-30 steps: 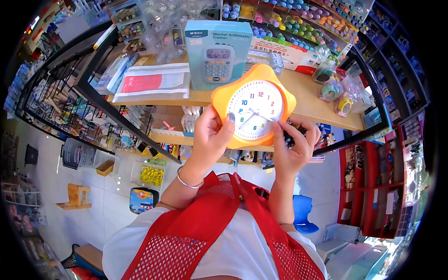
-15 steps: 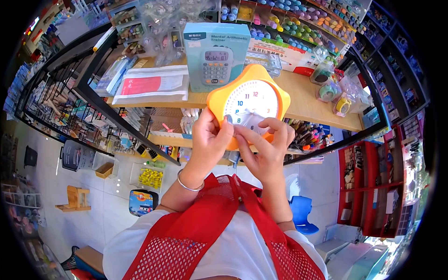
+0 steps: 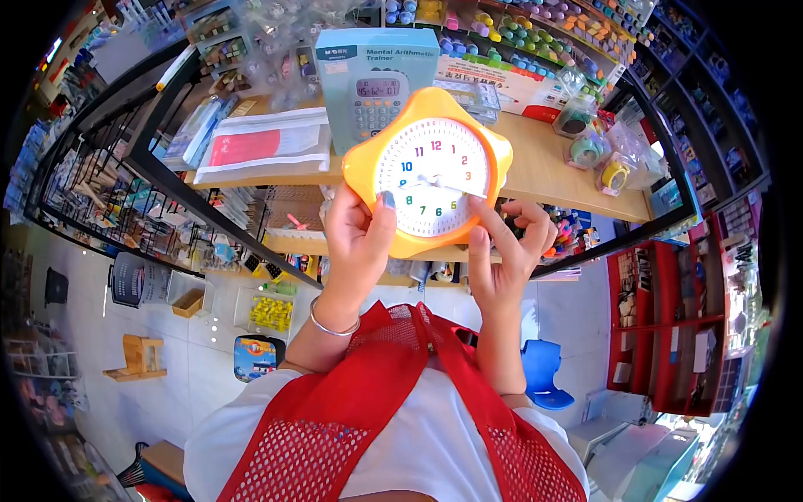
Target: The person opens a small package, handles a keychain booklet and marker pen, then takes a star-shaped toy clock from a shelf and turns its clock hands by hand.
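An orange star-shaped clock (image 3: 437,155), with a round white face and coloured numerals, is held upright in front of the shelf. My left hand (image 3: 358,234) grips its lower left edge, the thumb on the front near the 8 and 9 and the other fingers partly hidden behind. At the lower right, my right hand (image 3: 510,251) has its index fingertip against the face near the 4, at the end of a white clock hand. Its thumb is apart from that finger, and the other fingers are loosely curled. Another white pointer lies toward the 9.
Behind the clock stands a blue Mental Arithmetic Trainer box (image 3: 335,92) on the wooden shelf (image 3: 535,151). A white-and-red packet (image 3: 259,146) lies to its left. Small clear packages (image 3: 615,176) sit at the right, and marker racks (image 3: 535,42) rise behind. A black frame (image 3: 242,226) borders the shelf.
The clock has shifted slightly left and up, its face now turned more squarely toward me. My right hand has moved from the bottom of the face to the right side, its fingers spreading apart.
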Demonstrator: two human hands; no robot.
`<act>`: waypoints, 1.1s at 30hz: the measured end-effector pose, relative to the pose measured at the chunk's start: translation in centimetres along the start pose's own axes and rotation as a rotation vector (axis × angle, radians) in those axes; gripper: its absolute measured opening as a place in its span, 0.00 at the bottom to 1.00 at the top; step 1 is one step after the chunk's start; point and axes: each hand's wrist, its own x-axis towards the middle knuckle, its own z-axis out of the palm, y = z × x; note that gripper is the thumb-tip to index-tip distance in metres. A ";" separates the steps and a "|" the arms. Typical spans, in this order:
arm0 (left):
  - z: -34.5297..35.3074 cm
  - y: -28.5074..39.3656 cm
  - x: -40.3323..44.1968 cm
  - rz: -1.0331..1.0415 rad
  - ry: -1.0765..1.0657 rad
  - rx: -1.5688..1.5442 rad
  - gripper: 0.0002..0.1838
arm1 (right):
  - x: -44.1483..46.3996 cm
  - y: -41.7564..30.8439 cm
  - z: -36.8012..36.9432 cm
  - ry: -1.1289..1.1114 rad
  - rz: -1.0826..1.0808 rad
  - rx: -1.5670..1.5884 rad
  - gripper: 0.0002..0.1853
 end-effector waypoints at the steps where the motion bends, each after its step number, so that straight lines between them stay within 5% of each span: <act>1: 0.1 0.0 0.1 0.003 0.005 -0.006 0.19 | 0.2 0.0 0.0 -0.006 0.000 -0.003 0.12; 8: 0.1 0.1 0.0 0.044 0.019 0.025 0.18 | -0.6 0.1 0.7 0.106 0.166 0.265 0.12; 33: 1.2 0.0 -0.7 0.116 0.025 0.093 0.16 | -0.7 -0.2 1.3 0.144 0.138 0.236 0.05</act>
